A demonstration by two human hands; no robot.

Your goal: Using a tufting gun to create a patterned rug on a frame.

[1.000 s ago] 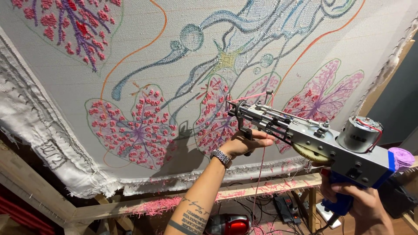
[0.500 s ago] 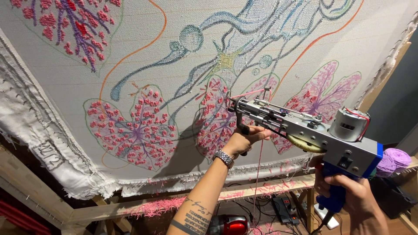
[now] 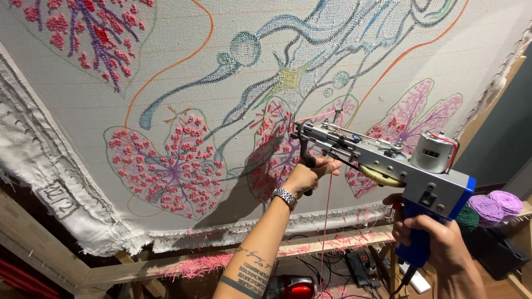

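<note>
Nearest the camera, the right hand [image 3: 438, 243] has its fingers wrapped tight around the blue grip of the tufting gun [image 3: 388, 160]. Further in, the left hand [image 3: 310, 174] closes its fingers on the gun's black front handle. Beyond, the needle end meets the stretched cloth [image 3: 83, 111] at a pink leaf motif [image 3: 271, 149], with pink yarn [image 3: 326, 221] trailing down.

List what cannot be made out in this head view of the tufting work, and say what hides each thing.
- Needle tip of the tufting gun: too small against the cloth.
- Left hand fingers: wrapped behind the front handle.
- Right hand: wrist cut off by the bottom edge.
- Yarn cones: partly hidden behind the gun.
</note>
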